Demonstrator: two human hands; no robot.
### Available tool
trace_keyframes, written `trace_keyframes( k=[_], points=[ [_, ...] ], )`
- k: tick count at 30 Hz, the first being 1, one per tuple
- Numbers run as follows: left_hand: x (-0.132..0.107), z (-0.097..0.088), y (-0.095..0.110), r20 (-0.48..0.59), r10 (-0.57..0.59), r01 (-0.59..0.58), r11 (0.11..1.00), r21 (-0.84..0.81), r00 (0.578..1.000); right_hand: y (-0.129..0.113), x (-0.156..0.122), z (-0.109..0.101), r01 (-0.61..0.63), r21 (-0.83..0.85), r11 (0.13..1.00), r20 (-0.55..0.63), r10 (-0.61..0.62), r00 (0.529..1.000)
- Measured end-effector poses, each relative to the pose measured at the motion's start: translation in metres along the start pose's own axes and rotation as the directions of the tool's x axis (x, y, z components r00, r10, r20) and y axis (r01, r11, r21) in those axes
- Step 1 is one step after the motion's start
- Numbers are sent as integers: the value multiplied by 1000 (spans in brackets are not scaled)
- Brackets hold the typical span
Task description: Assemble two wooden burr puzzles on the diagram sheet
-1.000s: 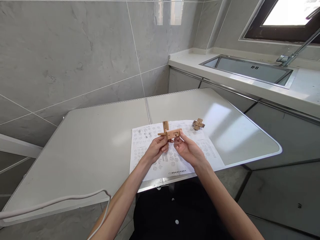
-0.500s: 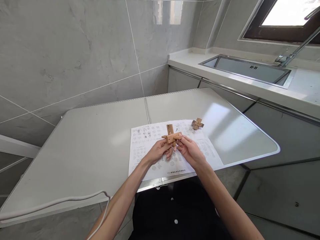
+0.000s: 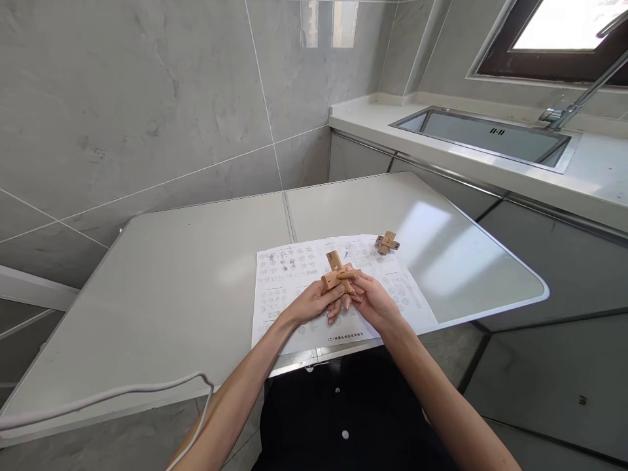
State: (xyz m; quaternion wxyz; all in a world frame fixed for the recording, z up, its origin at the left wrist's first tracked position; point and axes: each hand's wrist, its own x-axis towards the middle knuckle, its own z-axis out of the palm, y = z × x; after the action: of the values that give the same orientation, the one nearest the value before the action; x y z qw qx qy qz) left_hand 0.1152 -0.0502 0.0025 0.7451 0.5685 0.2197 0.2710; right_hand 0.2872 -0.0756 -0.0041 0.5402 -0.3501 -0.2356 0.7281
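A small wooden cross-shaped puzzle is held just above a printed instruction sheet on the grey folding table. My left hand grips it from below on the left, fingers closed round its lower part. My right hand pinches its right arm with thumb and fingertips. A second wooden puzzle piece, also crossed, lies on the far right corner of the sheet, apart from both hands.
A white cable runs along the table's near left edge. A counter with a steel sink and tap stands at the back right. Tiled wall lies behind the table.
The wooden puzzle has been turned in my hands and brought lower and closer to me; its long bar now lies slanted instead of level. Both hands stayed on it.
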Motion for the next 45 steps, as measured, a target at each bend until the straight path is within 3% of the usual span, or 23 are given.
trace_keyframes(
  k=[8,15,25,30,36,40,45],
  points=[
    [-3,2,1,-1,-11,11,1000,9,1000,-4,-1,4,1,58,998,-10,-1,1000],
    [-6,1,7,93,-35,32,999,35,995,-24,-10,-6,38,-235,971,93,-17,996],
    [-2,0,5,96,-41,33,996,84,995,-3,-7,-5,15,61,998,57,-18,998],
    [-2,1,6,113,-44,32,994,109,993,-4,-4,-9,-5,97,995,49,0,999],
    [-2,-1,4,105,-59,55,998,44,993,-15,-3,-13,-52,40,998,127,47,991],
    [-2,-7,-2,12,-86,86,995,-56,996,-25,4,-20,46,106,993,12,-47,999],
    [-1,-11,-5,-56,-100,93,988,-122,993,-34,20,-33,178,188,966,-155,-150,977]
  ],
)
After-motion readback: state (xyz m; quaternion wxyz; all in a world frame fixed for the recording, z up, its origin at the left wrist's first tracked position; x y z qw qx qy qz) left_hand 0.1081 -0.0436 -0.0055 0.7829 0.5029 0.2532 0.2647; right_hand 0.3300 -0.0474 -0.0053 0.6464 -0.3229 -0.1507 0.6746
